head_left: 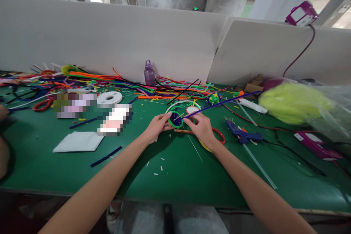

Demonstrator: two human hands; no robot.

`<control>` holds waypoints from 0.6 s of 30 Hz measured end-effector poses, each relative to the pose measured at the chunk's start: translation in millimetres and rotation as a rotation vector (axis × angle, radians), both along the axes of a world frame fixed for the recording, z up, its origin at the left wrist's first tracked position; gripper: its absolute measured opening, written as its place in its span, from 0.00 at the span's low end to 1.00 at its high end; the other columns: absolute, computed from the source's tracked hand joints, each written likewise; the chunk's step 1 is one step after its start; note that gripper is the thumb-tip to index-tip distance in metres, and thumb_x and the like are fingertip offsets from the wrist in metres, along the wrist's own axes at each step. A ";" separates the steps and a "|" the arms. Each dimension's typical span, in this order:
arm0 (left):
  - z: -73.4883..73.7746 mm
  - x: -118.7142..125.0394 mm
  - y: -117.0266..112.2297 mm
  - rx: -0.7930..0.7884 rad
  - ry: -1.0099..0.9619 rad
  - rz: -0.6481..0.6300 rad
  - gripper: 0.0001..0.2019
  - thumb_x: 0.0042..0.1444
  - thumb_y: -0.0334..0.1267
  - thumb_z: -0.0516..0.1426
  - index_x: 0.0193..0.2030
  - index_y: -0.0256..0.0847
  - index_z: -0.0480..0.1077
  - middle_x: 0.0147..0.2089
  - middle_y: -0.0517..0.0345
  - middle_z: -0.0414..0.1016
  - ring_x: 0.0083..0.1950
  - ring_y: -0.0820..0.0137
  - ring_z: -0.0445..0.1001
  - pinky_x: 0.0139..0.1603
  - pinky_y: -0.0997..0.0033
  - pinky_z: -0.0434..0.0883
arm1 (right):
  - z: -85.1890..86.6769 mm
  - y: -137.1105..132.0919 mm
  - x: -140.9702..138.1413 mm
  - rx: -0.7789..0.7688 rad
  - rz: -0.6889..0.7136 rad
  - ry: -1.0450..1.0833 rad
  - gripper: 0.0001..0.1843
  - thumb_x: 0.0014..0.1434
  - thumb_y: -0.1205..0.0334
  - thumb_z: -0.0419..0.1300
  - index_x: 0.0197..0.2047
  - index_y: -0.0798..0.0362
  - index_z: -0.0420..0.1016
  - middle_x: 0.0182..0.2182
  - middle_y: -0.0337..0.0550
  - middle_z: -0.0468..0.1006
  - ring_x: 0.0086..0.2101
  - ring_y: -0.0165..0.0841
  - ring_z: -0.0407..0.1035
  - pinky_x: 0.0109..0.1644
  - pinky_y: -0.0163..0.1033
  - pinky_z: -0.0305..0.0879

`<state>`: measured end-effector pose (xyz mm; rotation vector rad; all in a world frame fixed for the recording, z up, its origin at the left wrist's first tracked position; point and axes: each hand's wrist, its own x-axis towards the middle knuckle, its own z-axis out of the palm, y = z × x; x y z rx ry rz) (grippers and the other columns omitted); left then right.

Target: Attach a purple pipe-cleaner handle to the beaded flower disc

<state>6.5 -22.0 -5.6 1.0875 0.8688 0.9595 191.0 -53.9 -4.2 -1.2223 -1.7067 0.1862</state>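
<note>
A wide, flat green surface [192,186] is filling the lower part of the frame. Near the frame's centre, the right hand [203,129] is pinching a long, dark-blue fuzzy stem [222,105] between its fingers, while the left hand [159,128] is clamping its fingers on a small, round, dark-blue piece with fuzzy green rim [176,120]. Probably the person is working the stem onto this piece; the next move seems to be calling for steady holding and careful guiding.

blue stem [225,105]: matt, fuzzy-looking | bottle [149,75]: smooth plastic | tabletop [192,186]: smooth, slightly glossy
</note>
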 end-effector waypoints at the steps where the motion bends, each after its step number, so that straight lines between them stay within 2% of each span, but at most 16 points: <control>1: 0.2 0.0 -0.2 0.002 0.006 0.007 0.20 0.50 0.52 0.60 0.36 0.33 0.72 0.29 0.55 0.76 0.32 0.71 0.75 0.47 0.61 0.73 | 0.8 -0.3 0.4 0.004 -0.002 0.001 0.06 0.55 0.62 0.61 0.28 0.53 0.77 0.26 0.41 0.77 0.27 0.33 0.68 0.33 0.38 0.65; 5: 0.5 -0.7 -1.2 0.005 0.039 0.026 0.21 0.47 0.53 0.61 0.36 0.33 0.72 0.27 0.56 0.75 0.31 0.70 0.75 0.43 0.62 0.74 | 3.5 -1.4 1.4 0.023 0.007 0.015 0.06 0.56 0.61 0.61 0.31 0.53 0.77 0.30 0.42 0.77 0.29 0.33 0.69 0.30 0.37 0.63; 11: 2.0 -2.2 -1.9 0.004 0.091 0.031 0.22 0.44 0.55 0.62 0.33 0.34 0.74 0.24 0.55 0.75 0.31 0.68 0.76 0.38 0.67 0.74 | 6.9 -4.4 -0.1 0.051 0.062 0.049 0.07 0.56 0.60 0.61 0.38 0.51 0.78 0.41 0.46 0.75 0.40 0.37 0.69 0.27 0.36 0.64; 18: 1.2 -2.1 -1.0 -0.001 0.125 0.003 0.23 0.46 0.56 0.61 0.33 0.34 0.75 0.27 0.53 0.76 0.29 0.70 0.75 0.37 0.68 0.74 | 8.6 -4.2 -1.5 0.057 0.108 0.076 0.06 0.56 0.61 0.61 0.37 0.52 0.78 0.40 0.46 0.75 0.35 0.35 0.69 0.26 0.36 0.65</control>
